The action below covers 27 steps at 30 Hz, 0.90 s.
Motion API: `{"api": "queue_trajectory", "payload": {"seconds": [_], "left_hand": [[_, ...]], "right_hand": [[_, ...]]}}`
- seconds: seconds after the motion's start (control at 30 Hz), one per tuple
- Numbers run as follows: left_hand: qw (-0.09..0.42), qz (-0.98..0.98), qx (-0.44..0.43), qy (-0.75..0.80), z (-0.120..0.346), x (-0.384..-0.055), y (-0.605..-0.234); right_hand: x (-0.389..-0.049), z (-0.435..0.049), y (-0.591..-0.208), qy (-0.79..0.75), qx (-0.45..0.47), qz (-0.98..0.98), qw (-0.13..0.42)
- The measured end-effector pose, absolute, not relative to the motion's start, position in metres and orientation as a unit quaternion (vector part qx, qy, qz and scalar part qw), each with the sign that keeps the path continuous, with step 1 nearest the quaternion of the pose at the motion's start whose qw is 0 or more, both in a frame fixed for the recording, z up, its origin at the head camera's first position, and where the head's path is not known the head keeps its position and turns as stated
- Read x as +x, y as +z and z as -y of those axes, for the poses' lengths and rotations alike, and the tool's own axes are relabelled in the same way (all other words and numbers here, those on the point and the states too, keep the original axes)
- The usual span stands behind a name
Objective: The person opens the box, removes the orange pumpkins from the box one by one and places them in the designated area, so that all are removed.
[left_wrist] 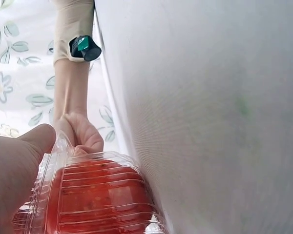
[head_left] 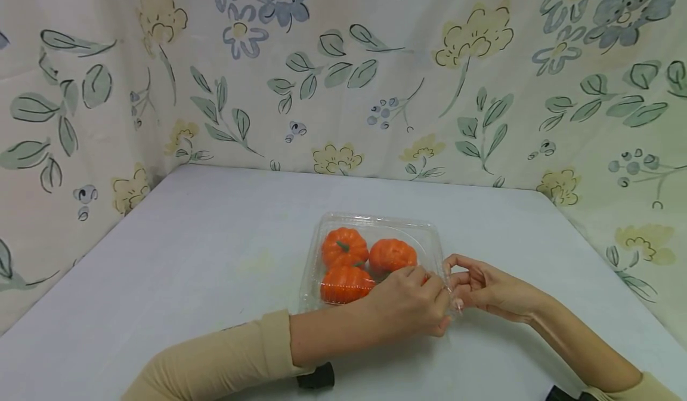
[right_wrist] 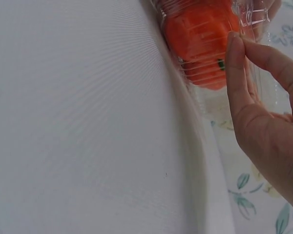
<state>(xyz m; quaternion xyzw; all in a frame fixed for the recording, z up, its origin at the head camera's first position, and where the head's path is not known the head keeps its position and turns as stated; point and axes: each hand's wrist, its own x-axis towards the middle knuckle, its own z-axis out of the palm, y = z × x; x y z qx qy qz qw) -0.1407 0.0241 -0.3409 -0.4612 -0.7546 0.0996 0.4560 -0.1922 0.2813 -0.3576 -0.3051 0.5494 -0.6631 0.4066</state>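
A clear plastic clamshell container (head_left: 376, 217) sits on the table, holding small orange pumpkins, among them a back left pumpkin (head_left: 344, 244), a back right pumpkin (head_left: 393, 254) and a front left pumpkin (head_left: 346, 285). Another bit of orange shows beside the left fingers. My left hand (head_left: 413, 302) reaches across the container's front and grips its rim near the front right corner, hiding part of that side. Just right of it, my right hand (head_left: 496, 290) pinches the rim between thumb and fingertips. In the right wrist view, the right hand (right_wrist: 263, 107) has thumb and index finger meeting at the plastic edge.
A white table (head_left: 225, 240) extends around the container. Floral cloth (head_left: 343, 73) hangs behind it and along both sides. A black wrist device (head_left: 316, 377) shows below the left sleeve, and another dark device (head_left: 563, 394) near the right sleeve.
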Motion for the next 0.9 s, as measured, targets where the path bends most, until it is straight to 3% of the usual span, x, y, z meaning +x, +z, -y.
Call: {"api": "queue_trajectory", "payload": {"seconds": [0.9], "left_hand": [[0.421,0.773,-0.466,0.084,-0.0176,-0.1446,-0.3407]], "right_hand": [[-0.1914,-0.2833,-0.3537,-0.641,-0.281,-0.589,0.404]]}}
